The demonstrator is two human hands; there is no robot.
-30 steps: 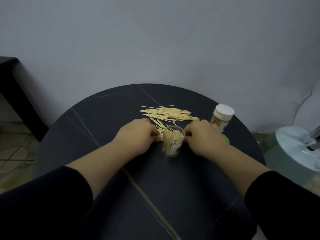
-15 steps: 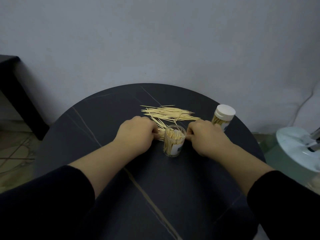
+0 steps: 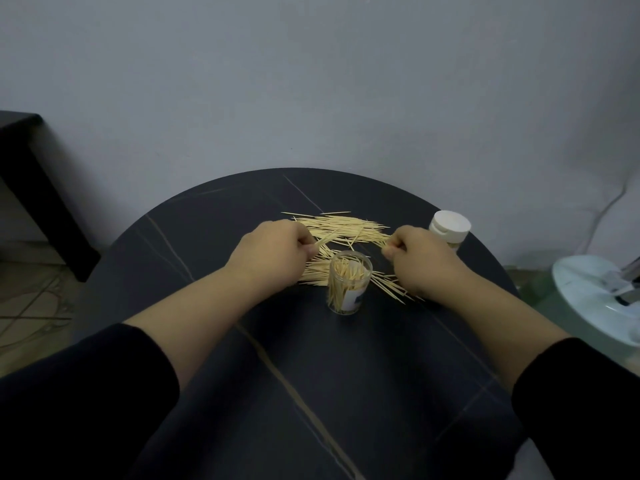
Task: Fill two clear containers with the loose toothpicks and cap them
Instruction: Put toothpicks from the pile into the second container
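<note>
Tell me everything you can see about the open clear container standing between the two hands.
The clear container is a small, plastic-looking cylinder, uncapped, standing upright on the dark table. Inside, toothpicks stand packed, leaning, tips near the rim. A white-and-blue label shows low on its side. Beside and behind it lie loose toothpicks. It sits between the left hand and right hand; neither touches it.

- Two hands: left hand [image 3: 277,252], right hand [image 3: 420,258]
- Two containers: open container [image 3: 349,285] between the grips, capped container [image 3: 449,230] just beyond the right grip
- Too many to count: loose toothpicks [image 3: 346,226]
- One table [image 3: 207,237]
</note>
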